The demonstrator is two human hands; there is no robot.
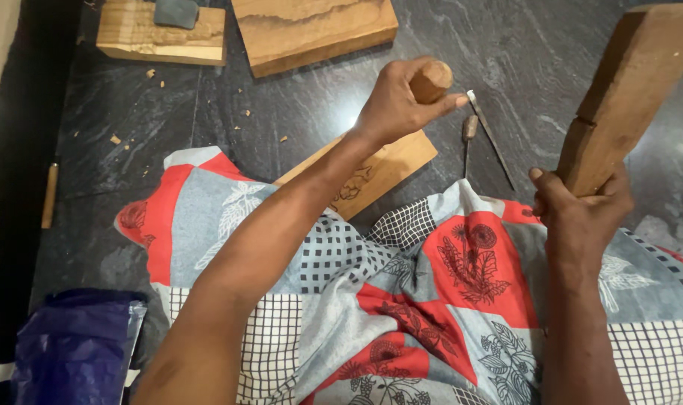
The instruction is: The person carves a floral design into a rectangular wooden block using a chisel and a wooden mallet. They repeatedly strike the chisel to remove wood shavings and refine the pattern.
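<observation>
Wood lies all over the dark stone floor point(296, 112) in this view from above. The left hand point(401, 101), just above the middle of the frame, is closed around the rounded wooden handle point(431, 81) of a tool whose blade is hidden behind the fist. Under that hand a carved plank point(379, 174) runs on a slant, with its lower end tucked beneath a patterned cloth point(431, 300) of red, grey and checked patches that fills the lower half of the frame. The right hand point(581, 210), at the right edge, grips the lower end of a heavy wooden mallet point(626, 97), which rises toward the upper right corner. Between the two hands two slim chisels point(480, 135) lie on the floor, close together. Two thick wooden blocks point(311, 30) sit at the top of the frame (the left one carries a small grey stone point(176, 12)). A crumpled blue plastic bag point(75, 349) sits in the lower left corner, and a thin wooden stick point(49, 196) lies near the left edge.
</observation>
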